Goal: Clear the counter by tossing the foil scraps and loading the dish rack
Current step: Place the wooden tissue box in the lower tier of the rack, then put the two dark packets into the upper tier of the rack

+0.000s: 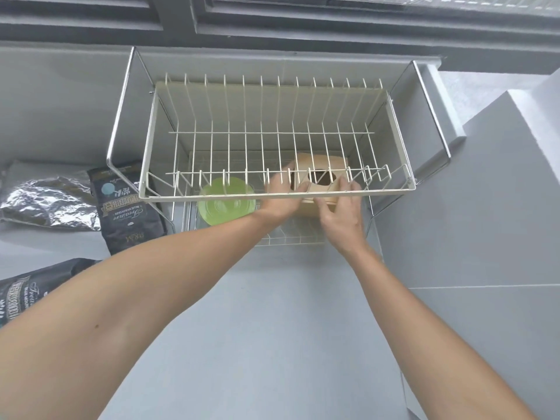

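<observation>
Single head cam, steep downward, close above dish rack (272,189), counter (272,313).

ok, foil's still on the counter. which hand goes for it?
Left, probably. The foil lies far left by the coffee bags, on the left hand's side. The right hand sits further right. Both are on the wooden box.

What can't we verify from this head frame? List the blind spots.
- Wooden box: base and contact with the lower shelf hidden by both hands and the upper rack.
- Left hand fingertips: motion-blurred, behind the rack wires; grip unclear.
- Right hand: blurred; cannot tell if it grips the box.
- Green bowl: partly screened by the rack's front rail.
- Foil: cut off by the left edge.
</observation>
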